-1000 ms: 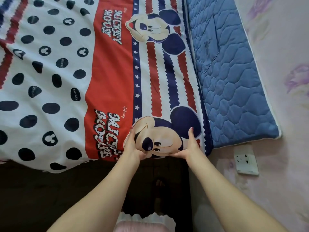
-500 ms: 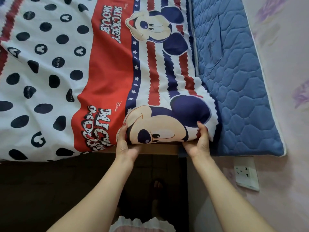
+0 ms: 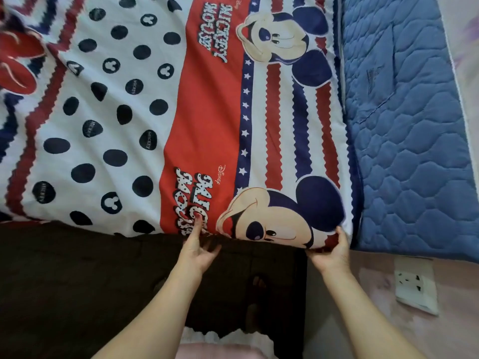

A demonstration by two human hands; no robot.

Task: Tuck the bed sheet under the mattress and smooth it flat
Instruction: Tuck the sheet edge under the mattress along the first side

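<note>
The bed sheet [image 3: 207, 120], white with dark dots, a red band, stripes and cartoon mouse faces, covers the bed's top. Its near edge hangs over the bed's front. To its right, the blue quilted mattress [image 3: 404, 141] lies uncovered. My left hand [image 3: 198, 246] is at the sheet's near edge below the red band, thumb resting on the cloth, fingers spread. My right hand [image 3: 331, 251] grips the sheet's near right corner, thumb on top and fingers curled underneath.
A dark bed front [image 3: 77, 281] drops below the sheet's edge. A pink wall [image 3: 456, 294] with a white socket [image 3: 414, 283] stands at the right. My feet [image 3: 256, 301] show on the dark floor between my arms.
The sheet's near right corner has spread further right and lies flatter. My left hand slid left to the red band and opened; my right hand stays on the corner.
</note>
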